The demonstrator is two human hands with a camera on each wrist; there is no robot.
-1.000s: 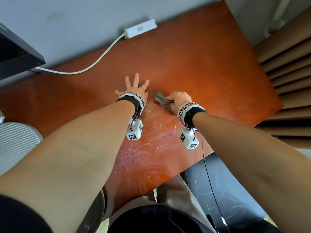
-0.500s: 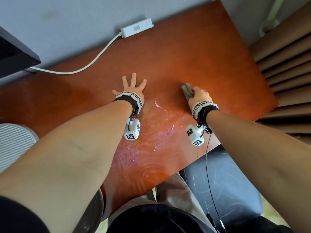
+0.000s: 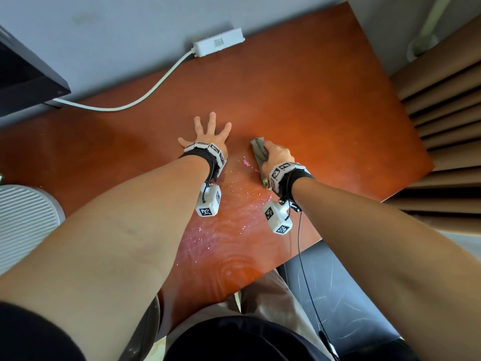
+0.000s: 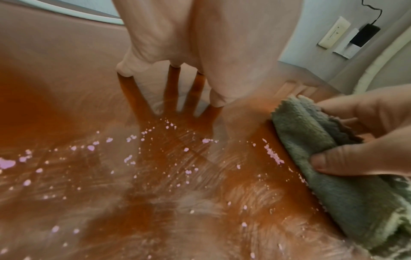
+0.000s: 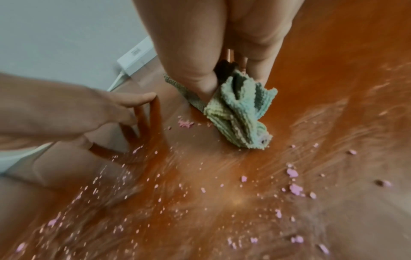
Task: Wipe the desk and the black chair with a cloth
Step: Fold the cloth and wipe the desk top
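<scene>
A grey-green cloth (image 3: 258, 150) (image 4: 315, 147) (image 5: 240, 112) lies bunched on the reddish-brown desk (image 3: 312, 95), and my right hand (image 3: 276, 155) (image 5: 222, 52) grips it and presses it onto the wood. My left hand (image 3: 208, 134) (image 4: 177, 52) rests flat on the desk just left of the cloth, fingers spread. Pink crumbs and wet smear marks (image 3: 208, 230) (image 5: 293, 188) cover the desk between my wrists and towards the near edge. The black chair seat (image 3: 338, 290) shows below the desk's near right edge.
A white power strip (image 3: 218, 42) with its cable (image 3: 145, 97) lies along the wall at the desk's far edge. A dark monitor corner (image 3: 28, 76) is at far left, a white ribbed object (image 3: 23, 222) at left, brown slats (image 3: 447, 105) at right.
My right hand swept the cloth to the right across the desk and has come back left, close to my left hand. The left hand stayed planted.
</scene>
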